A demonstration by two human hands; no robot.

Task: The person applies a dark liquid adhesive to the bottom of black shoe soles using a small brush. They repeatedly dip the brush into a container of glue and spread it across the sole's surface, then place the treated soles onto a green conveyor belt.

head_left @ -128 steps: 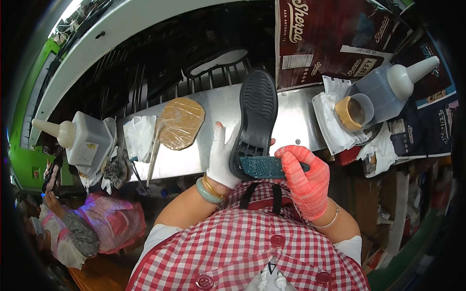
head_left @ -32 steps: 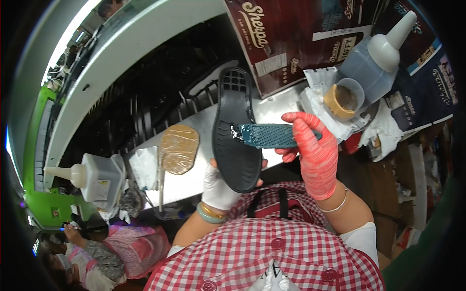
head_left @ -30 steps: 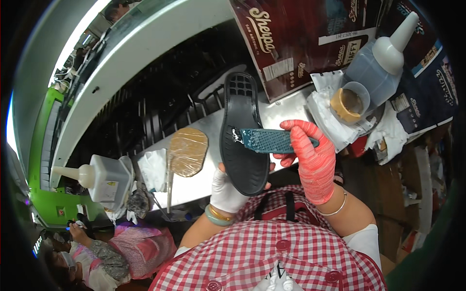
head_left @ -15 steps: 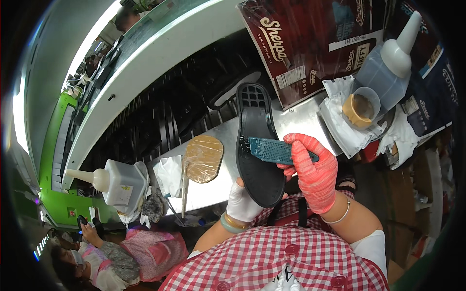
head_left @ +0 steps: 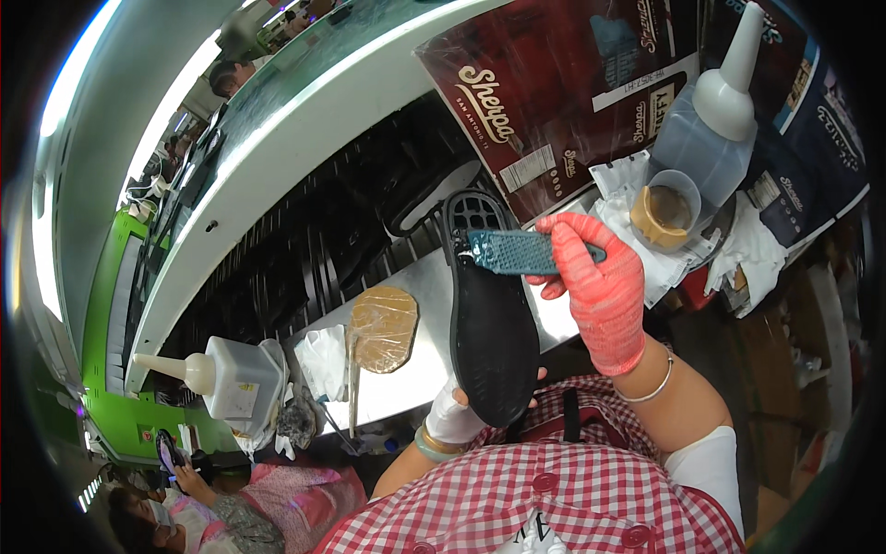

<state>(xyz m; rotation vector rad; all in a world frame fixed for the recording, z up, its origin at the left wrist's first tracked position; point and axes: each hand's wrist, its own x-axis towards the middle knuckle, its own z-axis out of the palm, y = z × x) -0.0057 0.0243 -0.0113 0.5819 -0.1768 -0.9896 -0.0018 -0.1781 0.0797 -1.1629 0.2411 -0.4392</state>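
Observation:
A black shoe sole [head_left: 495, 337] stands lengthwise in front of me, its hollow-celled end pointing away. My left hand [head_left: 452, 417], in a white glove with bare fingertips, is closed round the sole's near end from beneath; most of its fingers are hidden. In a coral-red glove, my right hand [head_left: 598, 291] pinches a teal brush [head_left: 512, 253] with a long textured head. The brush lies across the upper part of the sole, just below the hollow cells. Whitish wet stuff shows at its tip, by the sole's left edge.
A conveyor [head_left: 323, 231] carrying dark soles runs under a curved housing. On the metal ledge lie a wrapped tan pad [head_left: 383, 329] and white cloth [head_left: 321, 360]. Spouted bottles stand left [head_left: 242, 383] and right [head_left: 706, 138], the latter beside a cup [head_left: 666, 210]. Cartons [head_left: 563, 102] stand behind; a co-worker [head_left: 277, 503] sits left.
My right hand and the brush have moved up along the sole, from its middle toward the hollow-celled end. The sole has shifted slightly nearer to me, with my left hand still holding it.

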